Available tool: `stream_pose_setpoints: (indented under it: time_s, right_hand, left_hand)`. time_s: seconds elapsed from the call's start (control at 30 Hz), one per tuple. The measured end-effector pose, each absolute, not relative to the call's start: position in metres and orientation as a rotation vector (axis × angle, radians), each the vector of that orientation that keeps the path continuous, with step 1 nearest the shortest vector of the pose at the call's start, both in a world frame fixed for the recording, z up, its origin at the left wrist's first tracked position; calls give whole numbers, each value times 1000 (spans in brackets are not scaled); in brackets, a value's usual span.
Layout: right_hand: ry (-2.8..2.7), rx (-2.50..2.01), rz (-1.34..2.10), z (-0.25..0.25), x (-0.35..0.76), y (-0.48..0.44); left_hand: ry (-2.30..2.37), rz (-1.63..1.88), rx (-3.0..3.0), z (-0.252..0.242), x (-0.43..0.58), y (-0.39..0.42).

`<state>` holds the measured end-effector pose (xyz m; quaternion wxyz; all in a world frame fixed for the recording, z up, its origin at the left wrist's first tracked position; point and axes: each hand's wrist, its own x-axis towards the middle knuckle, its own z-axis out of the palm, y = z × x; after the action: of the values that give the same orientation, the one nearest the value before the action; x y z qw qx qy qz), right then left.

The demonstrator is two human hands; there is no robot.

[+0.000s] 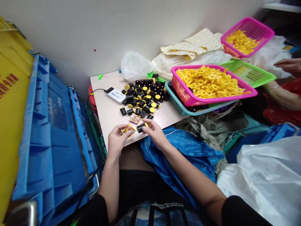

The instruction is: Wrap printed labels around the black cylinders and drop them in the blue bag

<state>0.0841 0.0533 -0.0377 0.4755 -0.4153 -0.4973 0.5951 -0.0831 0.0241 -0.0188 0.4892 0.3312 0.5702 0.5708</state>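
Note:
My left hand [117, 140] pinches a small orange and yellow sticker card [128, 129] at the near edge of the small table [107, 110]. My right hand [154, 131] grips a black cylinder with a yellow end [142, 127], held close beside the card. A second sticker card [134, 118] lies on the table just behind my hands. Further back sits a heap of several black and yellow cylinders [143, 95].
A white power bank [115, 95] with a cable lies left of the heap. Pink baskets [187, 94] [257, 26] hold yellow rings; a green basket [257, 73] stands between them. Blue crates [54, 138] stand at left, a blue bag [183, 149] over my lap. Another person's arm [285, 94] is at right.

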Motion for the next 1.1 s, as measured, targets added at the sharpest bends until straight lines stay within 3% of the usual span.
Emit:
stream_pose_setpoints:
  time_s: [0.13,0.3,1.1]
  right_hand:
    - [-837,-991,1561,-9,125,31]
    - [-776,-962,1512,11,156,13]
    - [-1045,-933,1391,-1,188,-5]
  left_hand:
    - [1337,1327,901,-4,-49,17]
    - [1231,1244,1021,-6,-19,15]
    - [978,1223,953,-1,20,4]
